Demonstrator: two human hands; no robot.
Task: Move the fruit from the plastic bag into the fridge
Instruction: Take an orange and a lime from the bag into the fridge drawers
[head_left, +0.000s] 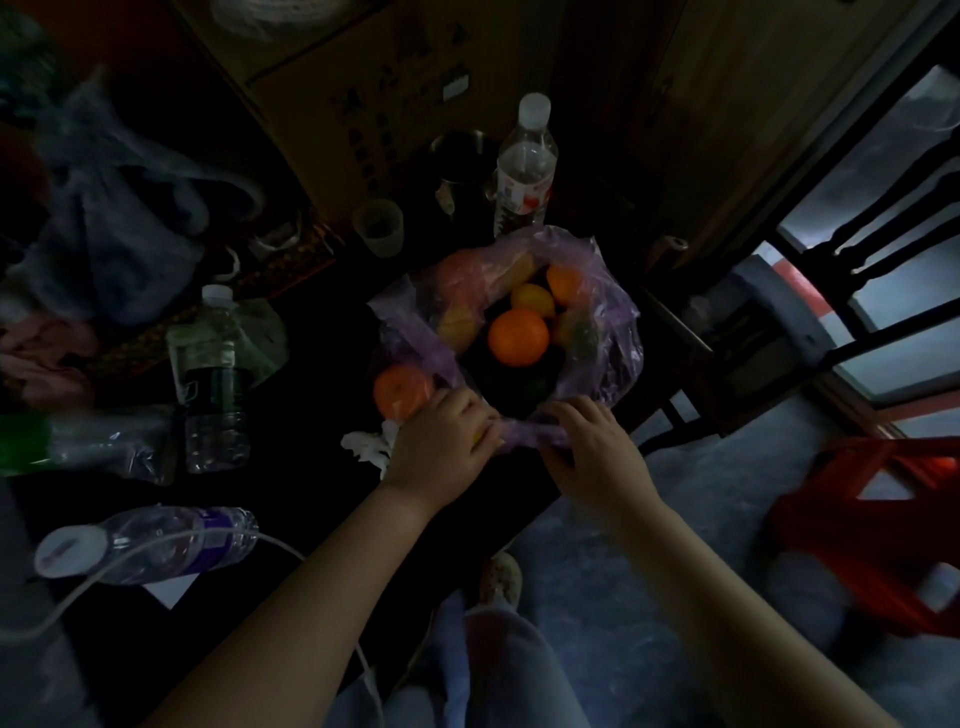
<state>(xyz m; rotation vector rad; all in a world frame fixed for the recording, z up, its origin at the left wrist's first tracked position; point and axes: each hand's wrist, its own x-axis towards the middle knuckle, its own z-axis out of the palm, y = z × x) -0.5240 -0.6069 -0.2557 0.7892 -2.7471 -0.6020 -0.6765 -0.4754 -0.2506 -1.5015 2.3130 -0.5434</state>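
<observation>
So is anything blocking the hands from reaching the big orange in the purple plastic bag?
Nothing visible does. The left hand and right hand hold the near rim of the thin purple plastic bag, spreading its mouth open. The large round orange lies uncovered on top of the other fruit.

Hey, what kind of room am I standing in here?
Probably a cluttered room in a home: a dark table crowded with clear plastic water bottles, a purple plastic bag of oranges, a black wooden chair and a red plastic stool.
</observation>
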